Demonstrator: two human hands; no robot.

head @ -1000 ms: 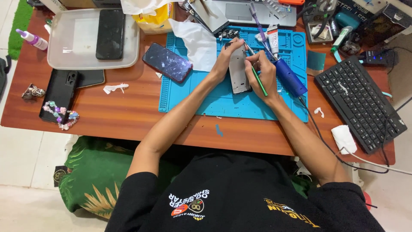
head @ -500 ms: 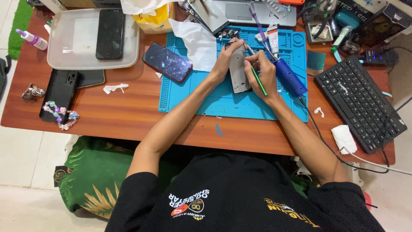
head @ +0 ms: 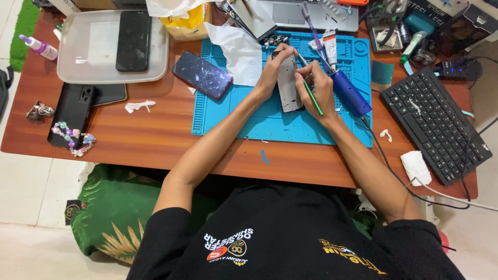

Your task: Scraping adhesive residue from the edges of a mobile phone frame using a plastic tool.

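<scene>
A grey opened phone body [head: 289, 85] lies on the blue work mat [head: 233, 119]. My left hand [head: 271, 72] grips its left edge and steadies it. My right hand [head: 317, 88] holds a thin green tool [head: 313, 97] like a pen, its tip down on the phone's upper part. A blue-handled tool [head: 350, 93] with a cord lies on the mat just right of my right hand.
A dark phone [head: 202, 74] lies at the mat's left corner beside a white tissue [head: 236, 52]. A white tray [head: 83, 57] holds a black phone [head: 133, 40]. A black phone with a bead strap [head: 71, 116] is at left, a black keyboard [head: 436, 122] at right, a laptop [head: 290, 13] at the back.
</scene>
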